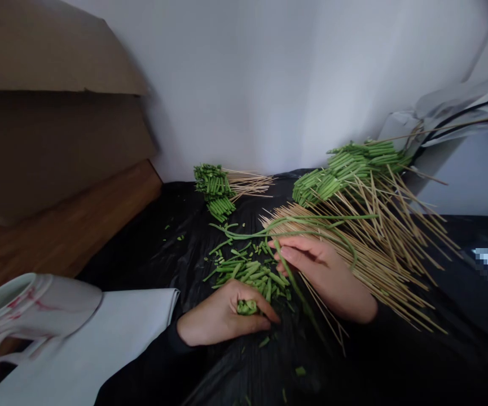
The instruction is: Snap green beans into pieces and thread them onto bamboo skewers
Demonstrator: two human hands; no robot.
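My left hand is closed round a small bundle of cut garlic scape pieces, their ends showing between thumb and forefinger. A long garlic scape is pinched in the fingers of my right hand, its lower length trailing down toward me. Loose cut pieces lie heaped on the black plastic sheet just beyond my left hand. Bare bamboo skewers spread beside and beyond my right hand, with more long scapes curving across their tips.
Threaded skewers of green pieces are stacked at the back right, and a smaller bunch lies near the wall. To the left stand a white mug on a white surface and a cardboard box. Plastic bags sit far right.
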